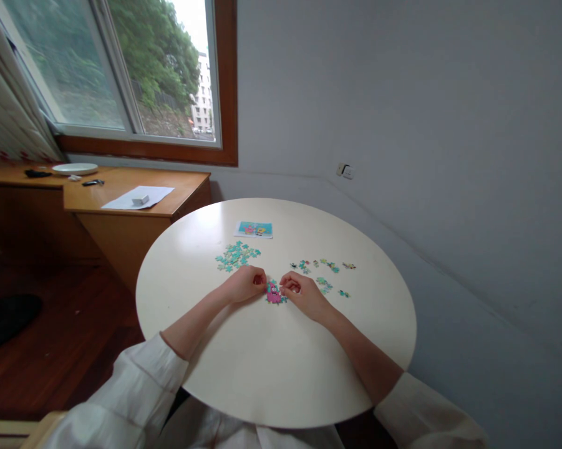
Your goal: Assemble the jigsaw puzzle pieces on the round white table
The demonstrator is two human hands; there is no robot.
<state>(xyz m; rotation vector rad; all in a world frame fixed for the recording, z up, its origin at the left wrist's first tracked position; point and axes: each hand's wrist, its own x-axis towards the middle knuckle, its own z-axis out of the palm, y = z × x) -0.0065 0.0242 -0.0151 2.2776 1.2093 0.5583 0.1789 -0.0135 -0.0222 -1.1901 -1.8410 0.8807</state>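
Observation:
A small joined cluster of pink and teal puzzle pieces (274,293) lies on the round cream table (271,368). My left hand (244,284) rests curled at its left edge, fingertips touching it. My right hand (302,293) is curled at its right edge, fingers pinched on a small piece I can barely make out. A heap of teal loose pieces (236,255) lies beyond my left hand. Several scattered pieces (325,267) lie beyond my right hand. A small reference picture card (255,229) lies at the far side of the table.
A wooden desk (121,206) stands at the left under the window, holding a white plate (75,168), a paper sheet (138,197) and small dark items. A grey wall with a socket (345,170) runs close behind the table. Dark wooden floor lies at left.

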